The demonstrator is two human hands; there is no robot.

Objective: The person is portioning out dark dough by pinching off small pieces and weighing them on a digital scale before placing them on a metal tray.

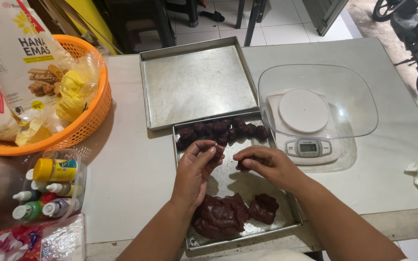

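Views: I have one only, the head camera, so nothing is shared between views.
Position: I sit above the near edge of the table (131, 159).
Direction: I look steeply down and forward, away from the wearer's body.
Nearness: close; both forearms enter from the bottom edge.
Reach: the far table edge, with tiled floor (286, 21) beyond it at top.

Two metal trays (197, 82) (286, 212), one scale (306, 145), one orange basket (90, 111), two dough lumps (221, 217) (263, 208) (small balls uncountable).
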